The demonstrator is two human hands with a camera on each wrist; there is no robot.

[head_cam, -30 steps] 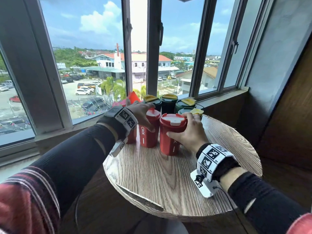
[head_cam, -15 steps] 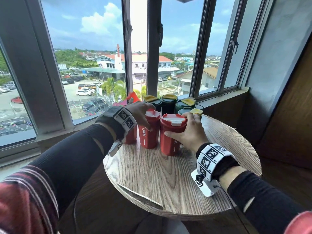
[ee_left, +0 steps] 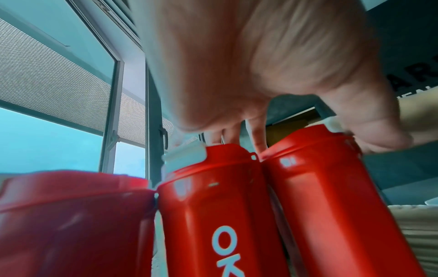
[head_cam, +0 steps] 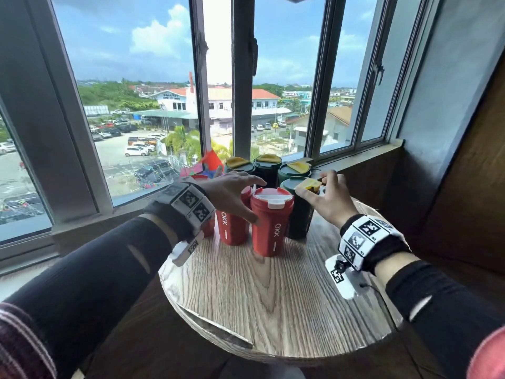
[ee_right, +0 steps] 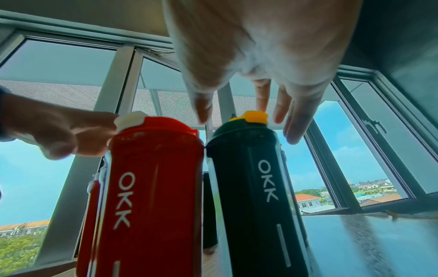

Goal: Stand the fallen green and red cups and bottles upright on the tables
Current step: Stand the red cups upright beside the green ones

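Three red cups stand upright on the round wooden table (head_cam: pixel 273 310): the front red cup (head_cam: pixel 272 222) (ee_right: pixel 151 187), a second red cup (head_cam: pixel 232 225) (ee_left: pixel 220 215) and a third (head_cam: pixel 209 228) half hidden behind my left wrist. Beside the front red cup stands a dark green cup (head_cam: pixel 299 212) (ee_right: pixel 249 187) with a yellow lid. My left hand (head_cam: pixel 246 198) hovers over the second red cup with its fingers (ee_left: pixel 257 138) spread, holding nothing. Just above the green cup's lid, my right hand (head_cam: pixel 318 191) (ee_right: pixel 241 105) is spread and empty.
Three more green cups (head_cam: pixel 267 165) with yellow lids stand upright in a row at the table's far edge, by the window sill (head_cam: pixel 355 157). A dark wall (head_cam: pixel 451 160) closes the right side. The near half of the table is bare wood.
Both hands have let go of the red cups they gripped. The left has lifted slightly. The right has moved right, over the near green cup.
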